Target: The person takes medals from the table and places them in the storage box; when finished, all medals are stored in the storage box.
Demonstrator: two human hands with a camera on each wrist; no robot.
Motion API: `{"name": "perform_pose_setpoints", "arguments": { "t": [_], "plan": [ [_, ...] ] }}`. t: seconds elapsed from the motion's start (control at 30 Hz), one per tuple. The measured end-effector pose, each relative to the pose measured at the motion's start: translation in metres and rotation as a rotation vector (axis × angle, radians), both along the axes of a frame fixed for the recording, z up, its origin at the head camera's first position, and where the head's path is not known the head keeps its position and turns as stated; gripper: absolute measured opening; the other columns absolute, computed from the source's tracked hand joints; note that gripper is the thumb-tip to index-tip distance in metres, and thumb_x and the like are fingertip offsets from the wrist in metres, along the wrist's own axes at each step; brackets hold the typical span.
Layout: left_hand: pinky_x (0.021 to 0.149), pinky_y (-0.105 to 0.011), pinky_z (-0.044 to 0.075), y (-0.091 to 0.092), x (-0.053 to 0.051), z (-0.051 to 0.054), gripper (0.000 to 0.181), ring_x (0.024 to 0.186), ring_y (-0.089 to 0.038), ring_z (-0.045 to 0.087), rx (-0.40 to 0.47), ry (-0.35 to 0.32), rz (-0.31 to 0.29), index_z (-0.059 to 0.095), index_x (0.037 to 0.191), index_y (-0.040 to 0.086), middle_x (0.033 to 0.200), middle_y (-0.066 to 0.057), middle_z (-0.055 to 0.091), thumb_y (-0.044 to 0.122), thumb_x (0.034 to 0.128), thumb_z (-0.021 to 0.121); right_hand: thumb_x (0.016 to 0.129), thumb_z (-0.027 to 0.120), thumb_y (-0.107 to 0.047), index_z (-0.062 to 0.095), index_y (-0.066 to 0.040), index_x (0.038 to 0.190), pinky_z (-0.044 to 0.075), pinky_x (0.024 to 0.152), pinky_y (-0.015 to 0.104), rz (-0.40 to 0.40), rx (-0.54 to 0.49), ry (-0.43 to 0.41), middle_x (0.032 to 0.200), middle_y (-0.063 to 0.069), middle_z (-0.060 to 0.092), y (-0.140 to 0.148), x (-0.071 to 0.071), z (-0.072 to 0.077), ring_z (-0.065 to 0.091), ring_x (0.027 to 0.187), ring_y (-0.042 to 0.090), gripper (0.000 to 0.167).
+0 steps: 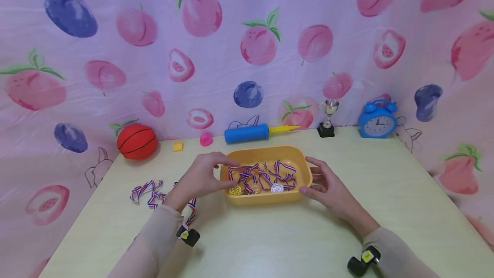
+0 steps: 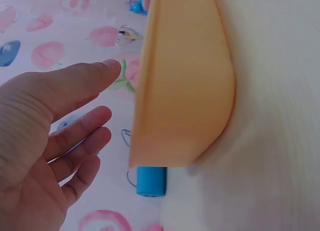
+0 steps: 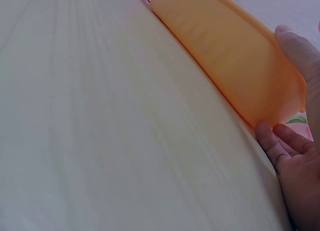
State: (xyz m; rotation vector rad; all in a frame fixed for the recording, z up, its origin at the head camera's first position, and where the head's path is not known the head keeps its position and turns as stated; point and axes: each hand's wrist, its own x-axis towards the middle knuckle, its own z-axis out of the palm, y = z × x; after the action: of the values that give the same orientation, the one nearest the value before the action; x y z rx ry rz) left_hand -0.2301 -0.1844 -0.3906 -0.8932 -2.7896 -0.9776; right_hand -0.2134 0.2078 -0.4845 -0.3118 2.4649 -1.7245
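Note:
A yellow plastic basin (image 1: 266,199) stands on the table with several medals inside on striped ribbons; a silver medal (image 1: 277,188) and a gold medal (image 1: 234,190) show. At its left end, my left hand (image 1: 202,175) hovers with thumb and fingers spread. The left wrist view shows that hand (image 2: 55,136) apart from the basin wall (image 2: 185,86). My right hand (image 1: 328,185) holds the basin's right end. In the right wrist view its thumb lies at the rim of the basin (image 3: 235,56), and the fingertips (image 3: 265,133) touch low on the wall.
More striped ribbons (image 1: 144,190) lie left of the basin, partly behind my left forearm. Along the back stand a red toy basketball (image 1: 137,141), yellow block (image 1: 178,146), pink duck (image 1: 206,139), blue pump (image 1: 247,133), small trophy (image 1: 326,119) and blue alarm clock (image 1: 377,120).

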Motion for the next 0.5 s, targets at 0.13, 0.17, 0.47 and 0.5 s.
{"name": "perform_pose_setpoints", "arguments": {
  "t": [0.13, 0.17, 0.47, 0.5],
  "plan": [
    [0.094, -0.050, 0.065, -0.011, 0.006, 0.007, 0.050, 0.113, -0.028, 0.072, 0.012, 0.035, 0.037, 0.083, 0.131, 0.018, 0.121, 0.007, 0.080, 0.023, 0.0845, 0.101, 0.100, 0.087, -0.036, 0.030, -0.038, 0.173, 0.063, 0.105, 0.032, 0.001, 0.003, -0.003, 0.162, 0.016, 0.052, -0.001, 0.000, 0.001, 0.061, 0.144, 0.039, 0.093],
    [0.093, -0.048, 0.065, -0.013, 0.008, 0.009, 0.051, 0.113, -0.027, 0.071, 0.016, 0.033, 0.052, 0.083, 0.132, 0.020, 0.121, 0.007, 0.079, 0.024, 0.0844, 0.101, 0.100, 0.087, -0.037, 0.030, -0.039, 0.173, 0.063, 0.105, 0.032, 0.001, 0.003, -0.003, 0.162, 0.016, 0.052, -0.001, 0.000, 0.001, 0.061, 0.144, 0.039, 0.093],
    [0.095, -0.043, 0.066, -0.036, 0.021, 0.015, 0.054, 0.120, -0.020, 0.071, 0.044, 0.060, 0.099, 0.080, 0.137, 0.021, 0.134, 0.004, 0.075, 0.023, 0.0862, 0.100, 0.100, 0.086, -0.035, 0.030, -0.037, 0.173, 0.062, 0.106, 0.033, -0.002, 0.000, -0.009, 0.162, 0.016, 0.051, -0.001, 0.001, 0.003, 0.060, 0.145, 0.040, 0.092],
    [0.096, -0.043, 0.066, -0.039, 0.023, 0.015, 0.055, 0.123, -0.020, 0.070, 0.048, 0.062, 0.099, 0.079, 0.138, 0.021, 0.136, 0.004, 0.074, 0.023, 0.0862, 0.100, 0.101, 0.086, -0.035, 0.030, -0.037, 0.173, 0.062, 0.106, 0.033, -0.002, 0.000, -0.010, 0.162, 0.016, 0.051, -0.001, 0.001, 0.003, 0.060, 0.145, 0.040, 0.092]
  ]
}}
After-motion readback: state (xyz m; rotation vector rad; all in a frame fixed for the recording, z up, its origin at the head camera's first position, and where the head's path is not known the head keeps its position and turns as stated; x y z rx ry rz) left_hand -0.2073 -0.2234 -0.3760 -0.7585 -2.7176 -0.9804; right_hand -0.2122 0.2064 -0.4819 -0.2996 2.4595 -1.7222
